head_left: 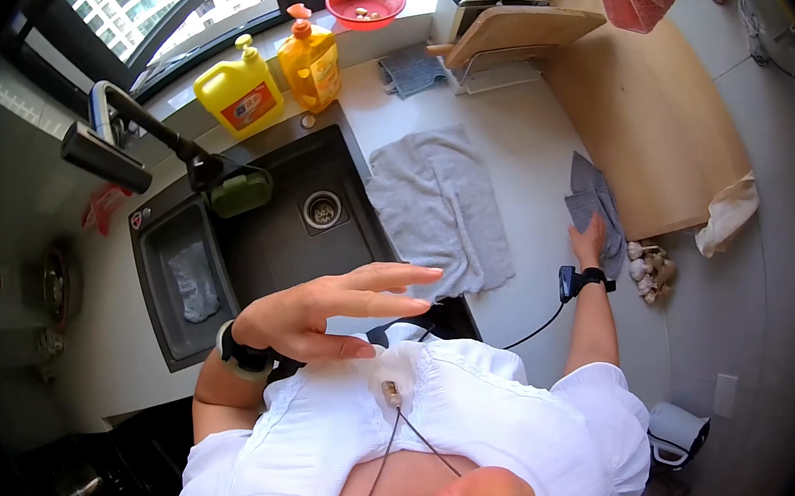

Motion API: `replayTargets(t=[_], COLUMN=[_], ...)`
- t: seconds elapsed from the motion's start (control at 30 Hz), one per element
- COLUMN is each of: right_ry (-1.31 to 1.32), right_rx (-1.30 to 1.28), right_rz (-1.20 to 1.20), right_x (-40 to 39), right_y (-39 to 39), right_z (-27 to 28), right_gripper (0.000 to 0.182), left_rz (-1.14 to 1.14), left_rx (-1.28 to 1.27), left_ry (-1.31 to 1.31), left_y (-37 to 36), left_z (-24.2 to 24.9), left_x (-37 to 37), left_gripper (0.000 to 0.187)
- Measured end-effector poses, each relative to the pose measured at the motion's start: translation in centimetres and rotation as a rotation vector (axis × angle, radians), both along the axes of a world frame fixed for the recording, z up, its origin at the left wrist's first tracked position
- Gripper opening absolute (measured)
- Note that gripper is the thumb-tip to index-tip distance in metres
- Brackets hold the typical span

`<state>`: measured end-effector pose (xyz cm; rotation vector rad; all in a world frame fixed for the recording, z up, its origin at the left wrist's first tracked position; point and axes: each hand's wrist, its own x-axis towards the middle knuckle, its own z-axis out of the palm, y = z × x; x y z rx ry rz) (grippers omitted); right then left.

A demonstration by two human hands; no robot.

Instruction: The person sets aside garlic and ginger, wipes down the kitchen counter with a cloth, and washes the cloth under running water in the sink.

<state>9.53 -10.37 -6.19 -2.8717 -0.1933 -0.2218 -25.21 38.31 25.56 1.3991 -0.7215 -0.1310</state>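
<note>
My left hand (323, 313) is raised in front of my chest, near the sink's front edge, its fingers apart and nothing in it. Out to the right, my right hand (589, 239) has its fingers on a dark grey cloth (601, 204) lying on the counter; the fingers are partly hidden against the fabric. A bunch of garlic (650, 272) lies just right of that cloth. Between the sink and my right hand, a light grey towel (440, 209) is spread on the counter.
A dark sink (265, 268) with a black faucet (132, 148) is at the left. Behind it stand a yellow jug (240, 91) and an orange soap bottle (311, 67). A red bowl (365, 3) sits on the sill. Cutting boards (521, 36) stand at the back; a large wooden board (648, 119) leans right.
</note>
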Motion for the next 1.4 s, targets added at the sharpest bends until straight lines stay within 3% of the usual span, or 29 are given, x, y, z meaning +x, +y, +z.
replayTargets(t=[0.13, 0.23, 0.33, 0.47, 0.53, 0.6, 0.63, 0.7, 0.8, 0.93, 1.17, 1.4], right_ry=[0.017, 0.098, -0.121, -0.085, -0.015, 0.116, 0.161, 0.062, 0.095, 0.232, 0.204, 0.056], right_rx=[-0.096, -0.085, -0.121, 0.163, 0.321, 0.409, 0.464, 0.428, 0.160, -0.174, -0.180, -0.134], right_rz=[-0.054, -0.224, -0.133, 0.228, 0.481, 0.516, 0.531, 0.387, 0.183, 0.138, 0.275, 0.491], right_x=[2.0, 2.3, 1.4, -1.1, -6.1, -7.5, -7.2, -5.1, -3.7, -3.1, 4.5, 5.6], right_y=[2.0, 4.3, 5.7, 9.2, 13.5, 14.9, 15.0, 13.9, 13.4, 14.5, 18.5, 21.0], right_z=[-0.4, 1.8, 1.8, 1.3, 2.8, 3.8, 3.2, 3.0, 3.5, 1.6, 0.7, 0.1], right_gripper=[0.067, 0.044, 0.023, 0.014, 0.020, 0.025, 0.026, 0.038, 0.062, 0.089, 0.088, 0.086], left_rz=[0.065, 0.117, 0.155, 0.158, 0.201, 0.317, 0.400, 0.552, 0.514, 0.454, 0.501, 0.494], left_rx=[0.181, 0.250, 0.289, 0.325, 0.407, 0.570, 0.745, 1.093, 1.289, 1.353, 1.413, 1.390], left_ry=[0.167, 0.251, 0.303, 0.349, 0.416, 0.522, 0.437, 0.248, 0.146, 0.095, 0.114, 0.190], left_y=[-0.8, -1.2, -1.3, -1.8, -2.4, -3.7, -4.5, -6.4, -8.5, -10.3, -12.6, -12.6], left_z=[-3.6, -4.8, -6.0, -7.8, -10.4, -15.4, -18.2, -22.9, -24.5, -26.4, -27.0, -25.7], left_x=[2.8, 3.7, 4.3, 6.1, 7.8, 9.6, 9.9, 10.6, 12.1, 10.9, 6.0, 5.8], left_gripper=[0.061, 0.058, 0.055, 0.052, 0.054, 0.062, 0.070, 0.086, 0.110, 0.115, 0.120, 0.119])
